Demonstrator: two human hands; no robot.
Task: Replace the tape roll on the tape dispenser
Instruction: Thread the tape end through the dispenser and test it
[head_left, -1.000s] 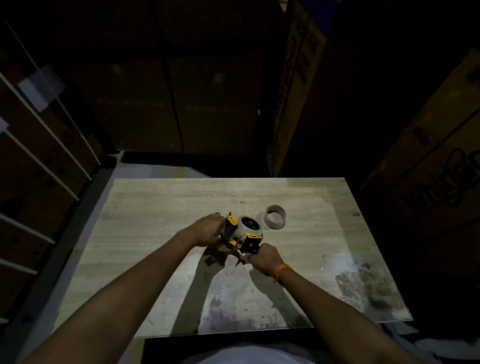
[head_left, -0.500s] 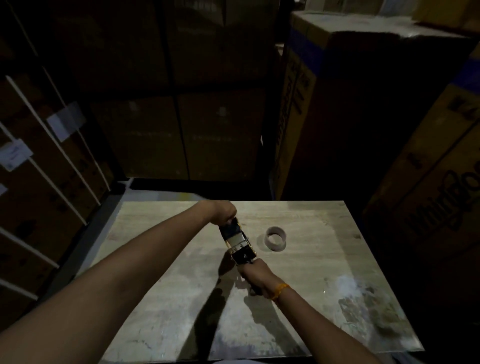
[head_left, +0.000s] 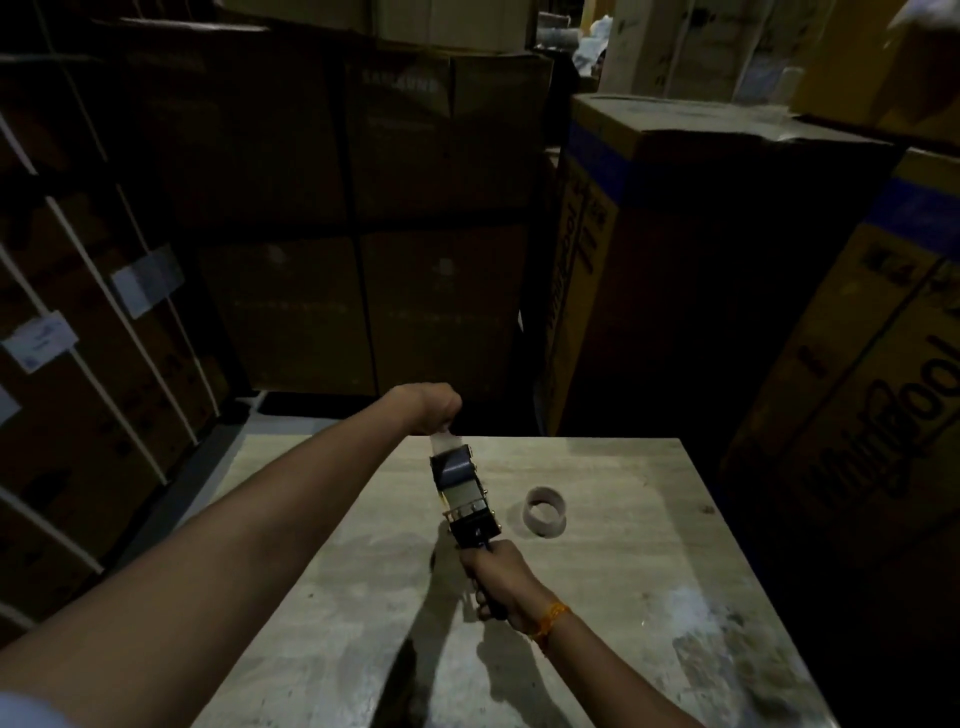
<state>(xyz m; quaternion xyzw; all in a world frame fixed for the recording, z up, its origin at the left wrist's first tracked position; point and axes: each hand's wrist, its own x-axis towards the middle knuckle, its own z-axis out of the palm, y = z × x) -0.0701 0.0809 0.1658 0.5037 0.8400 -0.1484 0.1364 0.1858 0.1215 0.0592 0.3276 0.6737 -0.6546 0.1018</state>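
Right hand (head_left: 496, 577) clenched round tape dispenser (head_left: 465, 499) handle (left hand (head_left: 436, 408) pinching tape end (head_left: 441, 441)).

Empty core (head_left: 544, 511) on table (head_left: 649, 545) — right of dispenser (head_left: 464, 499)

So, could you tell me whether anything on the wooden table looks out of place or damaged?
Nothing looks damaged. An empty cardboard tape core lies loose on the pale wooden table, beside the black handheld tape dispenser.
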